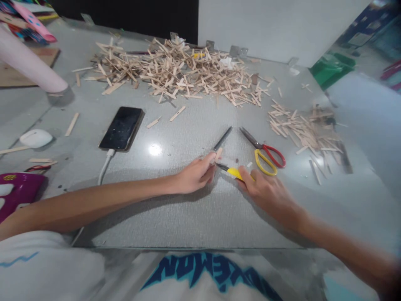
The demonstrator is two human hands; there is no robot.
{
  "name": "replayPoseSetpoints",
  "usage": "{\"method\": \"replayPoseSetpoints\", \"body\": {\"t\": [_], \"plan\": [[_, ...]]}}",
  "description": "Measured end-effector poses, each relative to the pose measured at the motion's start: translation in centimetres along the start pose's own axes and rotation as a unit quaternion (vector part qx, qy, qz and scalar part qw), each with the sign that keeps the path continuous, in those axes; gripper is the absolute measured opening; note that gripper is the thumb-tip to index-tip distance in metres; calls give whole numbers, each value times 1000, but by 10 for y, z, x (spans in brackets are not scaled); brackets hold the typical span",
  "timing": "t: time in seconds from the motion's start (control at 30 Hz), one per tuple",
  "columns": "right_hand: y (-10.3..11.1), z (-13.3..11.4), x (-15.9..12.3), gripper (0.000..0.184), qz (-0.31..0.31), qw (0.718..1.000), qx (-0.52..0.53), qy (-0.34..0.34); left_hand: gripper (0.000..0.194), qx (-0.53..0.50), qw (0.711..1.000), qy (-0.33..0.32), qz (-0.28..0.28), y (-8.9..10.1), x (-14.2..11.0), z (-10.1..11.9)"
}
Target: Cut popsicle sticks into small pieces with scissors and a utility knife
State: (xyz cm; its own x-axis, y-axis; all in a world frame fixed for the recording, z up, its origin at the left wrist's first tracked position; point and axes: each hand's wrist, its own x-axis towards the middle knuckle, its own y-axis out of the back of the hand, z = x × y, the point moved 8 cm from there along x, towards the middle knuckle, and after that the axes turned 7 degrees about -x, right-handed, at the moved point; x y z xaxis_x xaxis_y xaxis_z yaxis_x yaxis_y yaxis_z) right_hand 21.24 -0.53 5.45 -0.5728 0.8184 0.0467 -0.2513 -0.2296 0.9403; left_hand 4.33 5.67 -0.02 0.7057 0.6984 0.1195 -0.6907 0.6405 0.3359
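Note:
Near the middle of the table, my left hand point(200, 172) pinches a short piece of wooden stick point(219, 154) between its fingers. My right hand point(266, 188) is closed around a yellow-handled craft knife point(235, 172), its dark blade pointing at the stick and close to my left fingertips. A slim dark pen-like thing point(223, 138) extends beyond my left hand; whether it is held or lies on the table I cannot tell. Scissors point(262, 151) with one red and one yellow handle loop lie just beyond my right hand.
A large heap of wooden stick pieces point(188, 75) spreads along the back, with a smaller pile point(302, 127) at right. A phone point(121, 128) with a white cable lies at left, near a white mouse-like object point(36, 138), a purple device point(23, 190) and a pink roll point(34, 62).

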Motion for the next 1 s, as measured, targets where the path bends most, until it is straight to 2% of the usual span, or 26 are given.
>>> {"method": "replayPoseSetpoints", "body": {"t": [0.1,0.2,0.3,0.53,0.7,0.87,1.0], "plan": [[-5,2,4,36,-51,997,54,0,20,7,1000,-4,4,-1,0,0],[-4,4,4,32,-29,999,14,0,14,14,1000,-5,5,-2,2,0],[1,3,2,35,2,999,-44,-17,12,20,1000,-4,7,-2,3,-1],[-2,-1,12,30,-64,998,23,-13,15,38,999,21,25,-2,1,-7],[5,4,15,35,-28,999,-19,-21,16,50,998,23,23,-3,2,-6],[-5,10,21,28,-93,991,97,17,20,67,997,15,25,-4,3,-5],[-1,11,20,37,-78,997,16,-9,20,77,997,6,26,-5,2,-5]]}}
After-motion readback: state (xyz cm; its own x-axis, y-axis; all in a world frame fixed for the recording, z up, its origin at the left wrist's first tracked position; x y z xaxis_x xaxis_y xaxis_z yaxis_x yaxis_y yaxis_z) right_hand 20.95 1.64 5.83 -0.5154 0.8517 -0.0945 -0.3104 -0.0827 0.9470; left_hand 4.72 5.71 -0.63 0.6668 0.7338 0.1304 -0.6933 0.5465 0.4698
